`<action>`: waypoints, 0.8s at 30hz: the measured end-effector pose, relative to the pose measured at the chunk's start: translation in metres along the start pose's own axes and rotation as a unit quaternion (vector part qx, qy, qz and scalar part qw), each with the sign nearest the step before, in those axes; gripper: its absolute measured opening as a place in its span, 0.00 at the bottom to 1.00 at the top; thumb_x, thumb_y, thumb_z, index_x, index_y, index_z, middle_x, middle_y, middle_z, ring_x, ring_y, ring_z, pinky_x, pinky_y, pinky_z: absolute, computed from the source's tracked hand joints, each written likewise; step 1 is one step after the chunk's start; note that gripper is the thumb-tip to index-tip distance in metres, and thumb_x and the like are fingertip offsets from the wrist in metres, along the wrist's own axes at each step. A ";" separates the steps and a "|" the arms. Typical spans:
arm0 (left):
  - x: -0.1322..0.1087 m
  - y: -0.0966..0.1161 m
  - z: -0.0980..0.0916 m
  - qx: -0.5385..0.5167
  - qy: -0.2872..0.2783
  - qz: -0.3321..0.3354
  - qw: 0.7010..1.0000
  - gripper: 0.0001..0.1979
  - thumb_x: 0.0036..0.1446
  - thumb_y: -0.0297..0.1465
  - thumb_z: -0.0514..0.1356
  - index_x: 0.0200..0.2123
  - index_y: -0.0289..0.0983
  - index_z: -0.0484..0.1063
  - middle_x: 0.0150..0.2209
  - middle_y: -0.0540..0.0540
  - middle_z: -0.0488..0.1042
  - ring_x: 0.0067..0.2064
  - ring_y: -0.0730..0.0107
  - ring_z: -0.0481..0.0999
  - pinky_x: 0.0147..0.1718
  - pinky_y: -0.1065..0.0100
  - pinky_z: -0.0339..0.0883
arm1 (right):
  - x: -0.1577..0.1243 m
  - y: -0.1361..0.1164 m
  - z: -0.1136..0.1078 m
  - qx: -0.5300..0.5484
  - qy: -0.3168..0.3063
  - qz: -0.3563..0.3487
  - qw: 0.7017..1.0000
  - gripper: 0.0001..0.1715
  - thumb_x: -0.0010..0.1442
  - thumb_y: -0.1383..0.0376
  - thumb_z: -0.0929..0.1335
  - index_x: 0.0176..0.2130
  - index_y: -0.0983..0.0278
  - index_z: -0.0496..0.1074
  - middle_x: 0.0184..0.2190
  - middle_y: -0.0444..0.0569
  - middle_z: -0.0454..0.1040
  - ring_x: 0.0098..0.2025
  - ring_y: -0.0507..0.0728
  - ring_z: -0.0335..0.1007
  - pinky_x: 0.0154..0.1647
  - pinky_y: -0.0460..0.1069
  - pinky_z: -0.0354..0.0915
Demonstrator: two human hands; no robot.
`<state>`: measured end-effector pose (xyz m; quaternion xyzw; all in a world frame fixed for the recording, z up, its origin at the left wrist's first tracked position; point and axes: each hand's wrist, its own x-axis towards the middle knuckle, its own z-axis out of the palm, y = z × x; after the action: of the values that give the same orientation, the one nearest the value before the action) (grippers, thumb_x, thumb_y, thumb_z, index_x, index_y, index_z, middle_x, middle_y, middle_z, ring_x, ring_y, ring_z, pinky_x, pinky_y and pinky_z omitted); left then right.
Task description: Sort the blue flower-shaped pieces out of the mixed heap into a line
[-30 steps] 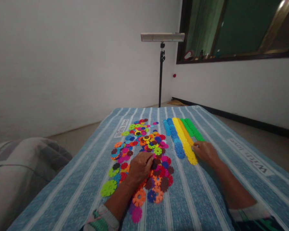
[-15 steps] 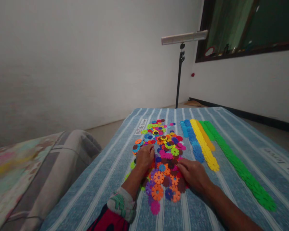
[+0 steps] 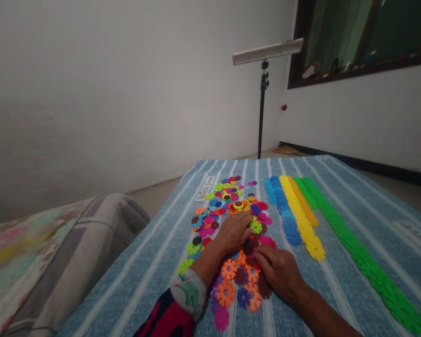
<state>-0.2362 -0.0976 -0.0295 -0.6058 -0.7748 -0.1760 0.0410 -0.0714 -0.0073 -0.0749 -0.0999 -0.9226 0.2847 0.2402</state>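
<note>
Many flower-shaped plastic discs of mixed colours lie in a loose heap (image 3: pixel 228 269) on the cloth-covered table. Across its middle reaches my left hand (image 3: pixel 233 230), its fingers stretched forward and slightly bent beside a lime-green disc (image 3: pixel 256 226); nothing shows in its grasp. At the heap's right side, my right hand (image 3: pixel 279 267) is closed, thumb and fingers pinched at a dark brown disc (image 3: pixel 251 246). Its curled fingers are partly hidden. Orange discs (image 3: pixel 226 293) and a magenta disc (image 3: pixel 221 318) lie at the near end.
Overlapping discs form blue (image 3: pixel 286 217), yellow (image 3: pixel 303 224), golden-yellow (image 3: pixel 306 206) and green (image 3: pixel 366 257) rows on the right of the striped cloth (image 3: pixel 143 262). A lamp stand (image 3: pixel 262 107) rises behind the table. Draped bedding (image 3: pixel 101 243) is at left.
My left hand has moved right and slightly forward across the heap, its fingers reaching further out. My right hand remains closed beside the heap. The view has shifted slightly.
</note>
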 end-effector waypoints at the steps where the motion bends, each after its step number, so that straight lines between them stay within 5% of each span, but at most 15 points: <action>1: -0.002 -0.001 0.000 0.004 -0.005 -0.008 1.000 0.19 0.60 0.31 0.56 0.55 0.39 0.68 0.59 0.42 0.69 0.61 0.61 0.66 0.60 0.57 0.59 | 0.000 0.000 0.000 0.007 0.001 -0.001 1.000 0.19 0.65 0.61 0.59 0.36 0.59 0.77 0.29 0.48 0.80 0.31 0.55 0.75 0.32 0.46 0.61; 5: -0.014 -0.004 -0.009 0.023 -0.022 -0.021 0.999 0.14 0.60 0.31 0.56 0.49 0.41 0.71 0.54 0.44 0.73 0.56 0.62 0.71 0.56 0.59 0.62 | 0.000 -0.001 0.001 0.022 0.004 0.006 1.000 0.19 0.65 0.62 0.59 0.34 0.59 0.77 0.29 0.48 0.80 0.31 0.55 0.75 0.32 0.46 0.61; 11: -0.020 0.001 -0.034 0.139 -0.065 -0.119 0.981 0.09 0.58 0.30 0.56 0.27 0.37 0.72 0.31 0.42 0.76 0.37 0.60 0.76 0.43 0.59 0.65 | 0.001 -0.001 0.001 0.031 0.001 0.012 0.999 0.19 0.65 0.62 0.59 0.33 0.59 0.77 0.27 0.47 0.79 0.30 0.54 0.75 0.32 0.45 0.61; 18: 0.016 -0.003 -0.031 0.137 -0.037 -0.127 0.982 0.10 0.59 0.27 0.53 0.34 0.36 0.75 0.37 0.40 0.76 0.42 0.59 0.74 0.40 0.63 0.65 | 0.000 0.001 0.004 0.034 0.005 0.017 0.999 0.19 0.65 0.62 0.59 0.32 0.59 0.76 0.27 0.46 0.79 0.30 0.54 0.74 0.32 0.45 0.60; 24: 0.058 -0.013 -0.012 0.162 -0.086 -0.108 0.977 0.12 0.58 0.26 0.54 0.34 0.35 0.78 0.38 0.36 0.74 0.44 0.56 0.72 0.43 0.61 0.65 | 0.001 0.000 0.004 0.035 0.002 0.021 0.999 0.18 0.65 0.62 0.60 0.32 0.59 0.76 0.27 0.46 0.78 0.30 0.54 0.74 0.31 0.45 0.59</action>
<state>-0.2652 -0.0502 -0.0055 -0.5165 -0.8547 0.0012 0.0527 -0.0743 -0.0087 -0.0776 -0.1114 -0.9093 0.3215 0.2395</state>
